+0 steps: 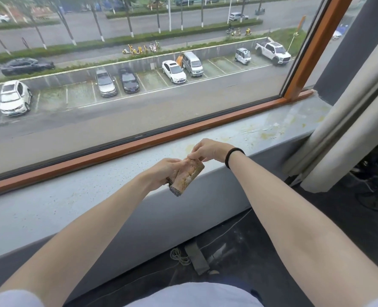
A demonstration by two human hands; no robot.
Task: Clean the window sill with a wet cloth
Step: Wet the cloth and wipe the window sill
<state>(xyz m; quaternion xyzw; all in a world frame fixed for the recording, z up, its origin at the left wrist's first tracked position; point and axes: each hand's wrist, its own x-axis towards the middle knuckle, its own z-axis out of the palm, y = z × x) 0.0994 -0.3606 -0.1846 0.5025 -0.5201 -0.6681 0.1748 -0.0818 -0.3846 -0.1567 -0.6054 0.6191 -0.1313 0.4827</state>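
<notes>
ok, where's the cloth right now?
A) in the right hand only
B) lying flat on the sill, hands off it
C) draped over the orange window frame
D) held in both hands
D: the left hand grips the folded cloth around its body while the right hand pinches its upper end, in front of the sill.

The grey window sill [84,191] in front of me is speckled with dark spots [126,171], and yellowish stains [265,135] lie on it toward its right end.
</notes>
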